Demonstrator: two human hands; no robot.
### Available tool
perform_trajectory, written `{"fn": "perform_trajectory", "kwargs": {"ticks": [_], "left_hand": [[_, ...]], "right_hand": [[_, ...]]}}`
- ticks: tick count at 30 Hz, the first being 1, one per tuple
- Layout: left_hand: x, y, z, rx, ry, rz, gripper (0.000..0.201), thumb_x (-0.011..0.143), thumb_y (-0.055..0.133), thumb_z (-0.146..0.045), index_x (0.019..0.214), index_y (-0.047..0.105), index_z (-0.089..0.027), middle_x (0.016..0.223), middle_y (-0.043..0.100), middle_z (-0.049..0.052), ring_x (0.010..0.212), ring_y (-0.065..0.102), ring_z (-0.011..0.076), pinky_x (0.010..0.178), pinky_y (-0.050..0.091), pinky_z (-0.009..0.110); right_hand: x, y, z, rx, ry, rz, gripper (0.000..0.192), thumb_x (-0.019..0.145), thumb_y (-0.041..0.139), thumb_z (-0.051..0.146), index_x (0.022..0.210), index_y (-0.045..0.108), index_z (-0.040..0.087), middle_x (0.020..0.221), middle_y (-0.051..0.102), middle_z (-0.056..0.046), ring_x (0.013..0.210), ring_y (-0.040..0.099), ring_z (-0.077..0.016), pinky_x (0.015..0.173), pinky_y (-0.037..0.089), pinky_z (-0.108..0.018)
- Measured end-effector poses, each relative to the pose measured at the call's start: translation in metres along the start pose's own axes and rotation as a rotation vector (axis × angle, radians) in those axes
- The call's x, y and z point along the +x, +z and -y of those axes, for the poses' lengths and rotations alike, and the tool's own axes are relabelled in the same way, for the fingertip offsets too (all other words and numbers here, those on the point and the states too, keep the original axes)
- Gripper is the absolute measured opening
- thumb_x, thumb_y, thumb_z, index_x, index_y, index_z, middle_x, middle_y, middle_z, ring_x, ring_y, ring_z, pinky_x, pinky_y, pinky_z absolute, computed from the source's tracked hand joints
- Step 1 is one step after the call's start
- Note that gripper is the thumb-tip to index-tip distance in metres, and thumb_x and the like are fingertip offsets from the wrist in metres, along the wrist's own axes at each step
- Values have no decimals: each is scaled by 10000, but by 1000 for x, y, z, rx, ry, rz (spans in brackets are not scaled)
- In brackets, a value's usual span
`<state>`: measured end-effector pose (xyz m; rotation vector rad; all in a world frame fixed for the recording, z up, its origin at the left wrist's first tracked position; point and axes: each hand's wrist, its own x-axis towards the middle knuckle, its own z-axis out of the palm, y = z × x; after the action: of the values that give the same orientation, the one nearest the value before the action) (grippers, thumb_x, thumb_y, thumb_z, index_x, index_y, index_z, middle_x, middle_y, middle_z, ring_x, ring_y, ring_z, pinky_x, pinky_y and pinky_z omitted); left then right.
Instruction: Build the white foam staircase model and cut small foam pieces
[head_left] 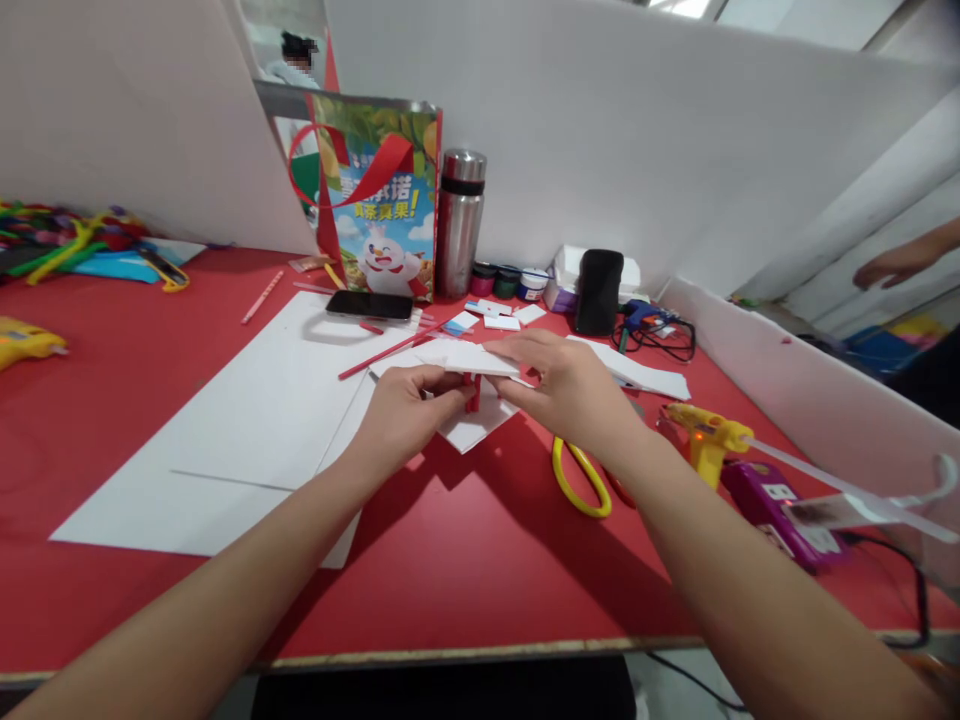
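In the middle of the head view I hold a small white board model with red posts between two layers. Its top white board (466,357) lies level over the short red posts (472,393), and a lower white board (474,430) shows beneath them. My left hand (409,408) grips the left side, thumb and fingers closed by the red posts. My right hand (564,385) pinches the right edge, fingers over the top board and thumb underneath. Its far side is partly hidden by my fingers. Yellow-handled scissors (582,480) lie below my right hand, blades hidden.
Large white sheets (247,400) cover the table's left-centre. A yellow glue gun (709,437) rests at right beside a purple power strip (787,515); another yellow glue gun (30,342) is at far left. Behind stand a steel bottle (460,225), a gift bag (382,215) and paint jars (507,283).
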<state>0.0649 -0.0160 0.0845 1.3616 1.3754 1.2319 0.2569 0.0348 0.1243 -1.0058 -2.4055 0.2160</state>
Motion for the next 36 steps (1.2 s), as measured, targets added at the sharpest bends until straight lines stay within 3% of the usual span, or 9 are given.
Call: {"fn": "perform_trajectory", "kwargs": {"ticks": [5,13,21,25,29,36], "left_hand": [[4,-5,-2,-42,-23,-50,214,715,744,-313,839,829,-162,803,795,43,755,693,205,720,522,307],[5,-7,-1,-109,-48,-45,235,703,743,-277,888,831,-162,849,807,52,774,713,212,747,546,327],[4,-7,19,98,112,41,182,794,677,-253,875,823,-179,882,809,41,840,723,215,787,551,316],[4,-1,31,160,132,49,168,792,668,-214,863,820,-199,814,793,29,786,706,201,752,540,309],[5,3,41,207,149,48,168,768,662,-155,832,810,-202,821,784,19,775,690,184,755,523,299],[2,3,47,274,206,45,161,795,653,-148,808,801,-211,798,771,19,769,677,188,752,505,315]], "right_hand": [[10,-2,1,84,10,-50,359,804,649,121,1135,764,201,1053,769,-45,969,683,-218,788,513,-294],[17,-6,4,149,4,-39,309,809,664,123,1084,781,200,988,772,-28,914,682,-196,810,508,-293],[3,7,-3,75,21,-5,392,773,709,127,1159,755,175,1117,764,-72,995,700,-233,840,532,-323],[-5,14,-13,83,-27,37,371,783,704,136,1151,748,142,1098,754,-103,969,699,-253,868,536,-366],[-12,21,-22,70,-80,76,390,820,675,164,1208,715,140,1177,719,-134,1065,676,-293,948,523,-429],[-25,34,-18,-35,-75,74,488,865,628,165,1353,605,182,1318,628,-156,1168,627,-319,962,535,-483]]}}
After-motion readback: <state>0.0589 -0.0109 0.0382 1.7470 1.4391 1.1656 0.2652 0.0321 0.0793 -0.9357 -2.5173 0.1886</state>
